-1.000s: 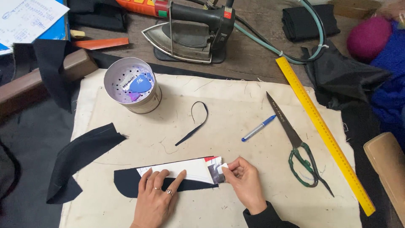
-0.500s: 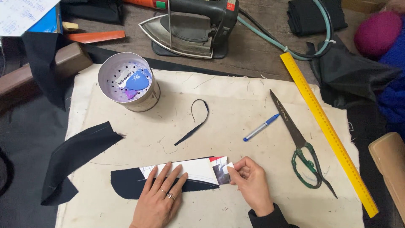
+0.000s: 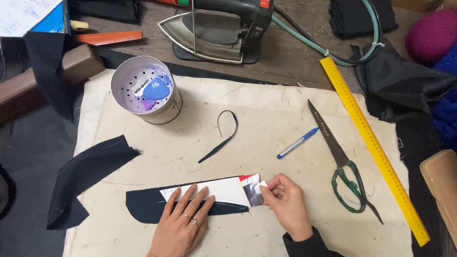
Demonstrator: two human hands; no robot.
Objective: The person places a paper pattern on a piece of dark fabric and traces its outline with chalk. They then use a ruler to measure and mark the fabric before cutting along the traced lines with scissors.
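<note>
A white paper pattern (image 3: 216,191) lies on a curved strip of dark fabric (image 3: 143,207) near the front edge of the cream cloth (image 3: 266,109) covering the surface. The left hand (image 3: 183,223) presses flat on both, fingers spread and gripping nothing. The right hand (image 3: 285,202) pinches the pattern's right end between thumb and fingertips. Beyond lie a blue pen (image 3: 297,143), scissors (image 3: 340,159) and a yellow ruler (image 3: 371,143) toward the right edge, a perforated tin (image 3: 145,95) toward the back left corner.

1 grey steam iron (image 3: 216,28) at 12, 1 yellow ruler (image 3: 371,143) & 1 pr steel scissors (image 3: 340,159) at 3, 1 blue-capped pen (image 3: 297,143), 2 hands at 6.
</note>
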